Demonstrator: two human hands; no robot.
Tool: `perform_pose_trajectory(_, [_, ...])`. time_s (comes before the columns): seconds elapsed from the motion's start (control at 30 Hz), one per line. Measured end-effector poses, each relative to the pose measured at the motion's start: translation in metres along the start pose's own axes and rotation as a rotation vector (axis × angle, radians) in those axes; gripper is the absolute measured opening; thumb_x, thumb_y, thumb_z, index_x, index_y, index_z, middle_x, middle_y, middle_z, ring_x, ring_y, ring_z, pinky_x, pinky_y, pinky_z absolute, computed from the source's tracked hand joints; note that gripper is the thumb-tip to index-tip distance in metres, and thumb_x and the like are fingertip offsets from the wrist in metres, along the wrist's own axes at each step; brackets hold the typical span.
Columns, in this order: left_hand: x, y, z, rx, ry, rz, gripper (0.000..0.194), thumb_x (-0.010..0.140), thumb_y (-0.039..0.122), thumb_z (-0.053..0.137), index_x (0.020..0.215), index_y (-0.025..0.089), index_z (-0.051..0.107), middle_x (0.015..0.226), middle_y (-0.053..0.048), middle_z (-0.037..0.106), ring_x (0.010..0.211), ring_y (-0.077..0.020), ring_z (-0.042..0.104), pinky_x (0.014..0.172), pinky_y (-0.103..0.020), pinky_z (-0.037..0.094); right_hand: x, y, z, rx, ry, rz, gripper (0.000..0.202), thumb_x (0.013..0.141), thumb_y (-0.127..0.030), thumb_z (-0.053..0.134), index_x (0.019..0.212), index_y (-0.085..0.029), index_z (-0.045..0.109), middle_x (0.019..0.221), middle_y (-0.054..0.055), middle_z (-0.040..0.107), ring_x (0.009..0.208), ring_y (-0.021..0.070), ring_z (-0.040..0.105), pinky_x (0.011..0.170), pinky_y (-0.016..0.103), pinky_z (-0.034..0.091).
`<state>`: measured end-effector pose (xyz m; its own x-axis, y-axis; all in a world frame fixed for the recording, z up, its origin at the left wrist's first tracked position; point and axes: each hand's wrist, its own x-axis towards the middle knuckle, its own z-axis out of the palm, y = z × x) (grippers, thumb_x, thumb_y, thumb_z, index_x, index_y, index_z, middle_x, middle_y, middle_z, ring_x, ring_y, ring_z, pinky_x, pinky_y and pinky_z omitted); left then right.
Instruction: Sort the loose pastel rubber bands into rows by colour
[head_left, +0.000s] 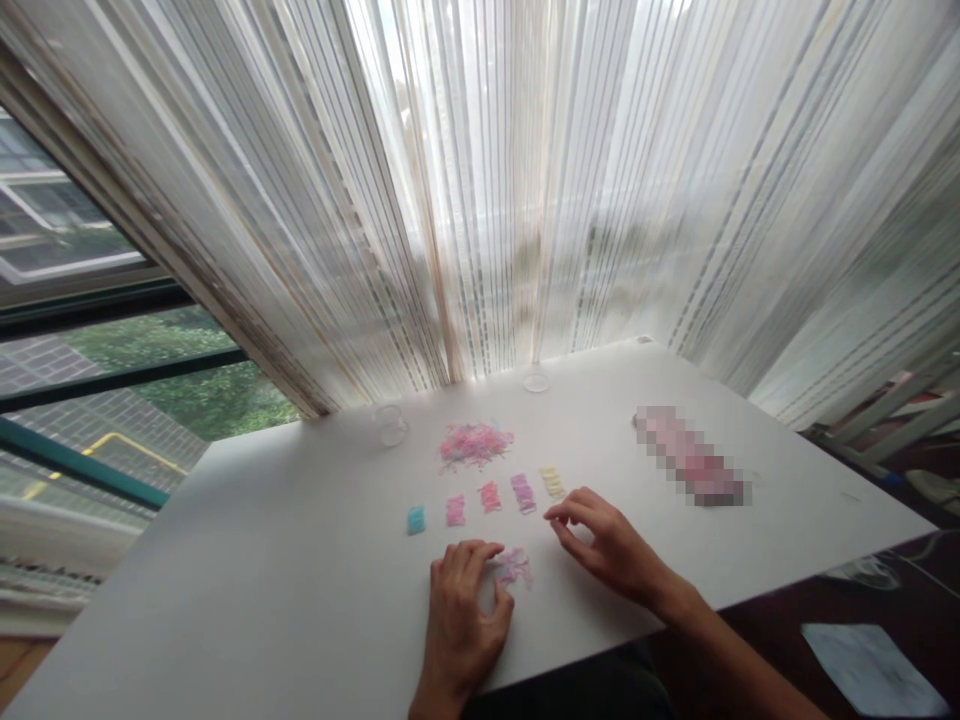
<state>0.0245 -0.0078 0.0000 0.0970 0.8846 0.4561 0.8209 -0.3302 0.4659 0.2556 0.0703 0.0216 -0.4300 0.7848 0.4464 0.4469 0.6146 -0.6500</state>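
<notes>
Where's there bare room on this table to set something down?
The widest bare patch of table lies left of the blue bundle and left hand. A smaller one separates the loose pink pile from the blurred pink item. The middle is crowded with that pile, the bundle row and the right hand.

Loose pastel strand tangle (516, 568), five neat bundles (490, 497) in a row beyond, larger mixed pile (475, 446) behind them
</notes>
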Motion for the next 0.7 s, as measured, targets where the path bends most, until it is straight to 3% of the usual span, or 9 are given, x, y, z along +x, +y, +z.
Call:
perform_pose_trajectory(0.23, [0.001, 0.003, 0.001, 0.023, -0.025, -0.027, 0.034, 0.079, 0.011, 0.059, 0.11, 0.023, 0.064, 0.102, -0.006, 0.07, 0.098, -0.0269, 0.064, 0.085, -0.042, 0.048, -0.014, -0.021, 0.028, -0.059, -0.154, 0.0, 0.013, 0.085, -0.012, 0.068, 0.094, -0.02, 0.066, 0.091, 0.005, 0.067, 0.087, 0.0228, 0.061, 0.078, 0.037, 0.052])
perform_pose_trajectory(0.37, [0.0, 0.003, 0.001, 0.032, -0.042, -0.04, 0.029, 0.08, 0.012, 0.059, 0.106, 0.024, 0.065, 0.099, -0.005, 0.069, 0.095, -0.026, 0.064, 0.083, -0.041, 0.047, -0.016, -0.021, 0.036, -0.108, -0.148, -0.018, 0.02, 0.079, -0.015, 0.076, 0.094, -0.019, 0.063, 0.09, 0.005, 0.066, 0.085, 0.0237, 0.059, 0.078, 0.038, 0.05])
perform_pose_trajectory(0.7, [0.003, 0.005, 0.001, 0.036, -0.059, -0.023, 0.016, 0.084, 0.011, 0.059, 0.093, 0.023, 0.065, 0.09, -0.003, 0.068, 0.089, -0.0239, 0.063, 0.08, -0.039, 0.044, -0.018, -0.016, 0.044, -0.121, -0.075, -0.033, 0.013, 0.084, -0.008, 0.064, 0.084, -0.021, 0.062, 0.085, 0.004, 0.065, 0.083, 0.0222, 0.059, 0.08, 0.038, 0.049])
